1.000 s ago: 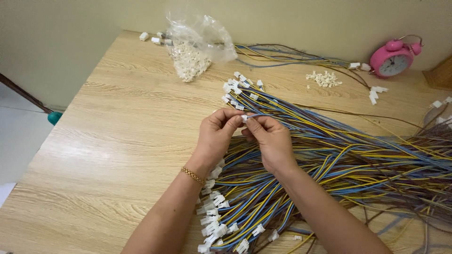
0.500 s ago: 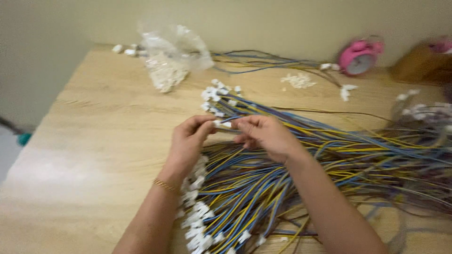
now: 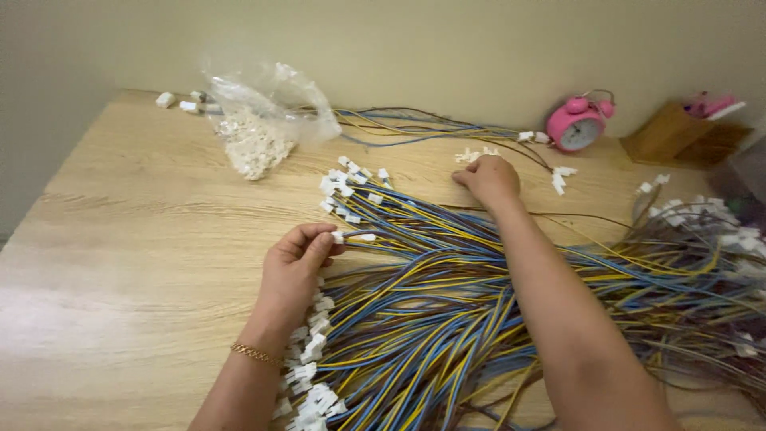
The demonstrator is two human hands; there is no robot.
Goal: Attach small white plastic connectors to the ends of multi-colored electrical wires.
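Observation:
My left hand [image 3: 294, 267] pinches a small white connector [image 3: 338, 237] at the end of a blue and yellow wire, just left of a big bundle of blue and yellow wires [image 3: 447, 319]. My right hand [image 3: 488, 179] is stretched out to the far side of the table, fingers curled over a small heap of loose white connectors [image 3: 472, 155]. White plugs [image 3: 345, 179] tip many wire ends near the bundle's top and along its lower left side.
A clear plastic bag of white connectors [image 3: 259, 132] lies at the back left. A pink alarm clock [image 3: 576, 126] and a wooden holder [image 3: 678, 136] stand at the back right. More wires pile up at the right edge. The wooden table [image 3: 128, 239] carries everything.
My right hand left the wire end held at the middle and reached away to the loose connectors at the back. My left hand stayed, still pinching the wire end.

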